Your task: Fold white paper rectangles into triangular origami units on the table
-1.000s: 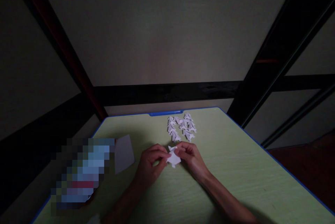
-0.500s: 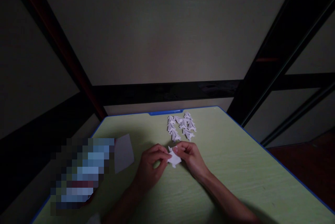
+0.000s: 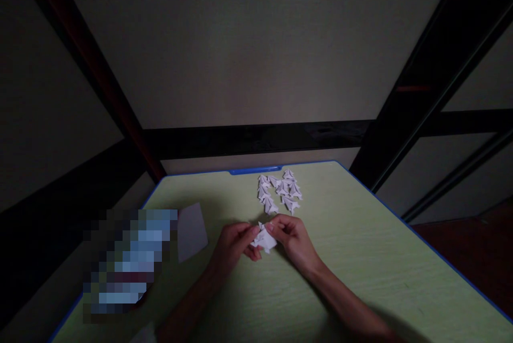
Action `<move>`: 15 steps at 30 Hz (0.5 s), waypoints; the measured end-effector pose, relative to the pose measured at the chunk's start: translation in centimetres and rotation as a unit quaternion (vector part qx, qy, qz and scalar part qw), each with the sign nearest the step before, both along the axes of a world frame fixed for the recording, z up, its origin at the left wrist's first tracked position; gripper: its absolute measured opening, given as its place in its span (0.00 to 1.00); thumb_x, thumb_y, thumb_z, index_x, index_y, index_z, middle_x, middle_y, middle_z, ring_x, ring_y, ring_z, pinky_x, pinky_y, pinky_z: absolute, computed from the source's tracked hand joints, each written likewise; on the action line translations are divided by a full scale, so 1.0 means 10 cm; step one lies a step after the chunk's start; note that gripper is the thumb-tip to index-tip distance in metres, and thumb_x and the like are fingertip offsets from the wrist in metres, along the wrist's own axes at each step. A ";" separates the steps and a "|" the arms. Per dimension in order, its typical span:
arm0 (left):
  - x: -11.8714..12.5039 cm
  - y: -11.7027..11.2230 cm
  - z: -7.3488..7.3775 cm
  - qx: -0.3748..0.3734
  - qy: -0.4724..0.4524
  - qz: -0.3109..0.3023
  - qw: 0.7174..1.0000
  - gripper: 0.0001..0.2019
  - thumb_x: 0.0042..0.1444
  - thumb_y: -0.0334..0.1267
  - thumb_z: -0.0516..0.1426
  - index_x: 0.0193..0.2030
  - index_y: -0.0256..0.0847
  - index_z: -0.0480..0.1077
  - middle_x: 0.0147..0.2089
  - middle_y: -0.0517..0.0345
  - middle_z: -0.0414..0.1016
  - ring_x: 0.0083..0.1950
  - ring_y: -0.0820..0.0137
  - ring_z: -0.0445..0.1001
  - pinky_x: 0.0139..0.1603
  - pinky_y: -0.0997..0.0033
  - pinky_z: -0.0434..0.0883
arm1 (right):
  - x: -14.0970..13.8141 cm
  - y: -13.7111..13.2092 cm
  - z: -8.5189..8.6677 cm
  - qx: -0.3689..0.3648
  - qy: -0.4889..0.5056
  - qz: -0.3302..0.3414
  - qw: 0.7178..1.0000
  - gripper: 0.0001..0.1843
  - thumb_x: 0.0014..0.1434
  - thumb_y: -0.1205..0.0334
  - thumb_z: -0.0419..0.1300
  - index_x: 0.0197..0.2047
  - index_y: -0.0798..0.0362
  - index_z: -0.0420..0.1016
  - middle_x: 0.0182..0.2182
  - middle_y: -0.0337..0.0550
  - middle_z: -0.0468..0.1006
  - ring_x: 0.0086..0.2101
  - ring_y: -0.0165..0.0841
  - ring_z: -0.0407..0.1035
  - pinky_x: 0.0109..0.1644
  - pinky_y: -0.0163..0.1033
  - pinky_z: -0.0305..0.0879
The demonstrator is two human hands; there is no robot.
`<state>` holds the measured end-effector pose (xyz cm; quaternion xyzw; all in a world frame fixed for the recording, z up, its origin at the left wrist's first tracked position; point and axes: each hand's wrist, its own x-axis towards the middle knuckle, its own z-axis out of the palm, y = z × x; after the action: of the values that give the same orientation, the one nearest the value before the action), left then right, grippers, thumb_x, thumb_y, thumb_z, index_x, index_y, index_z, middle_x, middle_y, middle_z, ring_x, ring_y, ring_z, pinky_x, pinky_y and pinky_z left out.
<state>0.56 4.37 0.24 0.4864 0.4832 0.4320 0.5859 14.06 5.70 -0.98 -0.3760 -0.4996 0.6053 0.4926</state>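
A small piece of folded white paper (image 3: pixel 266 240) is held between my two hands, above the near middle of the table. My left hand (image 3: pixel 237 241) pinches its left side, with the thumb on top and some fingers curled beneath. My right hand (image 3: pixel 292 234) grips the upper right part between thumb and forefinger. The paper has several small points and flaps; its underside is hidden. Just beyond my hands lie several folded white paper figures (image 3: pixel 268 204), pointed at the top and set in a loose cluster.
A light green table (image 3: pixel 360 257) with a blue edge stands against a dark panelled wall (image 3: pixel 256 54). On the left lies a flat sheet of white paper (image 3: pixel 193 232), beside a pixelated, unreadable object (image 3: pixel 134 257). A pale scrap (image 3: pixel 143 333) shows at the bottom edge.
My left hand has shifted its grip: the thumb now presses on the paper's left side and fingers have come underneath. The right hand keeps its pinch. The view has shifted slightly.
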 end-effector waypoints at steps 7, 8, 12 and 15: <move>-0.01 -0.01 0.02 -0.004 0.034 -0.013 0.999 0.10 0.39 0.39 0.57 0.20 0.32 0.71 0.16 0.57 0.72 0.18 0.74 0.70 0.20 0.78 0.67 | 0.00 -0.01 0.01 0.019 -0.033 -0.025 0.999 0.13 0.43 0.57 0.58 0.17 0.57 0.64 0.12 0.33 0.62 0.15 0.22 0.52 0.19 0.30 0.47; -0.01 -0.01 0.02 -0.004 0.038 -0.013 0.999 0.10 0.39 0.39 0.57 0.20 0.32 0.71 0.16 0.58 0.72 0.18 0.74 0.70 0.20 0.78 0.67 | 0.00 -0.01 0.01 0.020 -0.037 -0.026 0.999 0.13 0.43 0.57 0.58 0.17 0.58 0.64 0.12 0.33 0.62 0.15 0.22 0.52 0.19 0.30 0.47; -0.01 0.00 0.01 -0.004 0.044 -0.013 0.999 0.08 0.39 0.37 0.57 0.20 0.32 0.71 0.16 0.58 0.72 0.18 0.75 0.70 0.20 0.79 0.67 | 0.00 -0.01 0.00 0.017 -0.045 -0.026 0.999 0.13 0.43 0.57 0.58 0.17 0.58 0.64 0.12 0.33 0.61 0.16 0.22 0.51 0.19 0.30 0.46; -0.01 0.01 -0.01 -0.004 0.044 -0.024 0.999 0.08 0.40 0.37 0.57 0.21 0.32 0.70 0.17 0.58 0.72 0.19 0.74 0.70 0.20 0.79 0.67 | 0.00 -0.01 -0.01 0.009 -0.041 -0.022 0.999 0.13 0.43 0.57 0.58 0.17 0.58 0.64 0.12 0.33 0.61 0.15 0.22 0.51 0.19 0.30 0.46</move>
<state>0.42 4.46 0.13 0.5140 0.4986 0.3943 0.5760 14.03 5.57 -1.05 -0.4071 -0.5165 0.5737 0.4882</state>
